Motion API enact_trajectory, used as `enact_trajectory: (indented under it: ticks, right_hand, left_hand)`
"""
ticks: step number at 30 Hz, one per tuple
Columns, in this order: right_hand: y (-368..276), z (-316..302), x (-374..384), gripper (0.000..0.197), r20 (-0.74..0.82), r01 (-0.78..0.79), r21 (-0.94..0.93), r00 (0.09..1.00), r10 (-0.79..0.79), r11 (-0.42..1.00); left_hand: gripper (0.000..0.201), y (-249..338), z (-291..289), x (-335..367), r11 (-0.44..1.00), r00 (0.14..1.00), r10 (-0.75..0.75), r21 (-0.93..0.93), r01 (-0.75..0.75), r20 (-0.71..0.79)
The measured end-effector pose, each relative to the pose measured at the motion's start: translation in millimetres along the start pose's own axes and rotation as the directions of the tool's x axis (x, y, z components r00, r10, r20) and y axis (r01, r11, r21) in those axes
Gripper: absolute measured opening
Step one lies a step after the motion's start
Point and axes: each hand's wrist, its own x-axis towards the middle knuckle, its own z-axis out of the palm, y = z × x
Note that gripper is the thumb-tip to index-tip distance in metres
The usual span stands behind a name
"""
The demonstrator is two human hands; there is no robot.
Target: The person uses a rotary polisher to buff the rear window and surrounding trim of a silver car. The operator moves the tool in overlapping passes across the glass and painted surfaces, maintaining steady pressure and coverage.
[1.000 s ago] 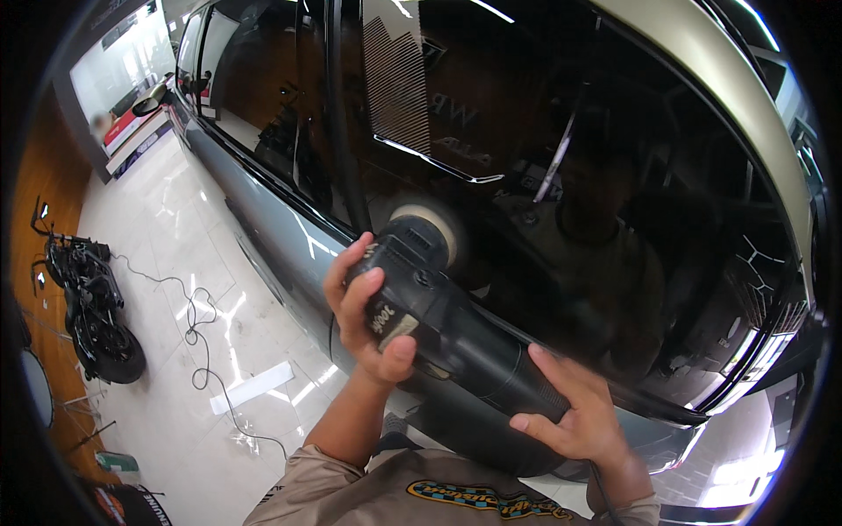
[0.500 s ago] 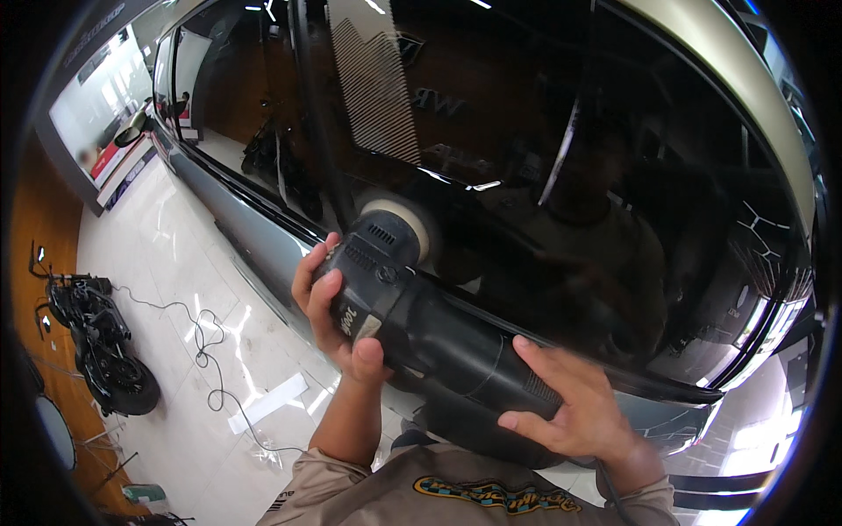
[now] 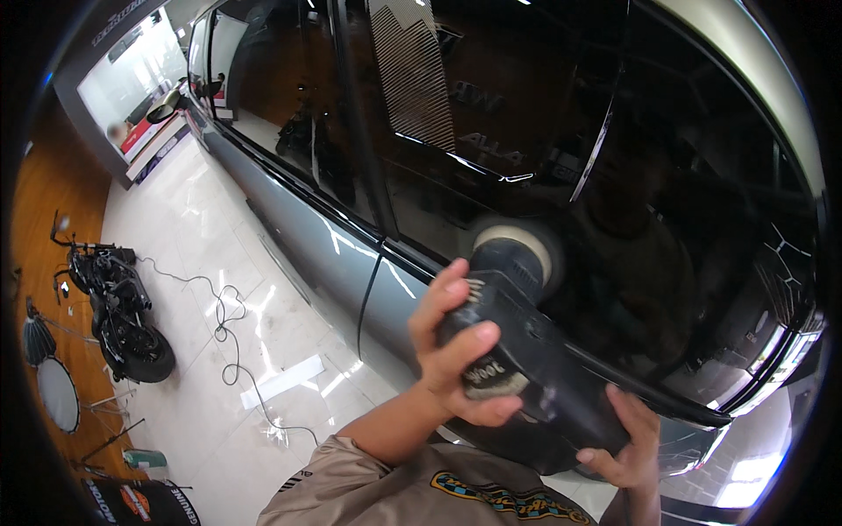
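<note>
In the head view, the left hand (image 3: 449, 368) grips the far end of a black polisher (image 3: 554, 364); the right hand (image 3: 635, 445) grasps its near, right end. The cream pad (image 3: 516, 235) lies against the dark window (image 3: 649, 241) of a grey car (image 3: 395, 311). Left, a cable (image 3: 227, 355) runs across the floor (image 3: 197, 219) near a motorcycle (image 3: 121, 307).
</note>
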Motion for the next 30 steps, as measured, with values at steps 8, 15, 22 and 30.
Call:
enact_trajectory:
  ticks: [8,15,22,30]
  right_hand:
    - [-8,28,54,0.076,0.067,0.078,0.003,0.995,-0.078,0.997]
    - [15,-11,-7,0.076,0.013,0.026,0.017,1.0,-0.026,1.0]
    - [58,-83,-111,0.076,-0.031,-0.053,0.028,0.998,0.053,0.998]
    - [83,-118,-173,0.084,-0.011,-0.112,-0.036,0.994,0.112,0.993]
  left_hand:
    - [0.068,-25,-30,10,0.989,0.986,-0.148,-0.001,0.148,-0.078]
    - [0.073,22,17,-8,0.993,0.995,-0.096,0.073,0.096,0.0]
    - [0.078,108,107,-30,0.976,0.995,0.029,0.21,-0.049,0.097]
    - [0.055,152,132,-37,0.998,0.981,0.048,-0.038,-0.042,0.188]
